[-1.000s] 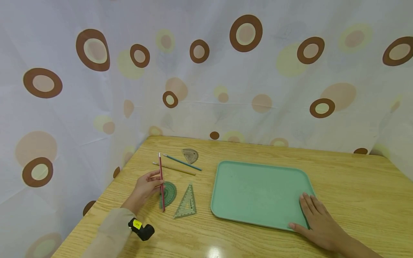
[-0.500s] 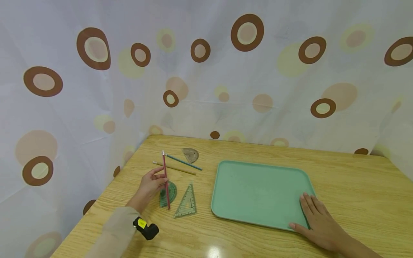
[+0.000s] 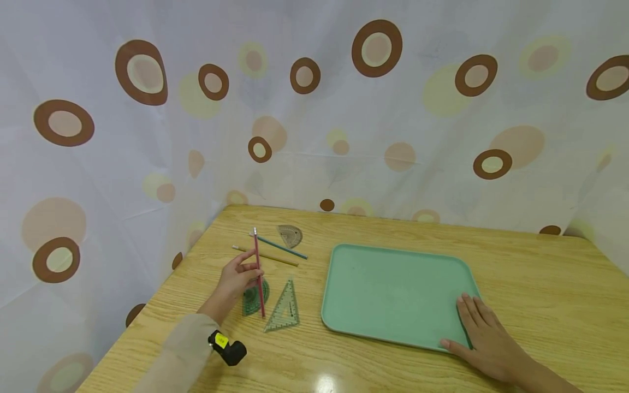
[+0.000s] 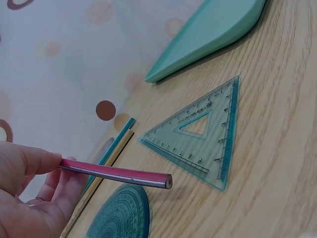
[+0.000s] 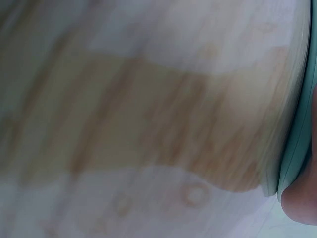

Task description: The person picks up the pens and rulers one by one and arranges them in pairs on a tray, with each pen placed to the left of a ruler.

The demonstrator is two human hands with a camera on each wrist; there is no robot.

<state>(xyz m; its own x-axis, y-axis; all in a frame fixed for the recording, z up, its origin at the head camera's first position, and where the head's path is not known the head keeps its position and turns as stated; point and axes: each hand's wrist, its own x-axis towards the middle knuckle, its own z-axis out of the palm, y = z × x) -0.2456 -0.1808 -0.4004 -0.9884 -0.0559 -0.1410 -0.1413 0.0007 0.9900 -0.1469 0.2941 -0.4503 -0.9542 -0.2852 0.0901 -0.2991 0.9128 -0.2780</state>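
Basically, red pencil (image 3: 261, 297) is up in the air over the R edge of the green protractor (image 3: 249, 303), eraser end away, flat unsharpened end on the near side. L hand (image 3: 233, 281) pinches it abt mid-shaft, thumb vs fingertips. Main risk: w/ so narrow a pinch, the barrel cd swivel or slip, esp. if the lower end knocks smth. Likeliest snag = clear set square (image 3: 290, 300), flat on the table (image 3: 540, 273) just R of the pencil; too low a pass might shove it or the green protractor. Yellow pencil (image 3: 275, 258) & blue pencil (image 3: 280, 246) lie beyond, near each other; a bump cd start either rolling. Clear protractor (image 3: 291, 236) is past them, so less exposed imo. Further R, mint tray (image 3: 393, 295) lies flat; R hand (image 3: 486, 338) rests on its right rim, fingers straight, thumb at the near edge. Lopsided pressure there cd slide or tip it. R-wrist view's blurry; can't tell how hard it presses.
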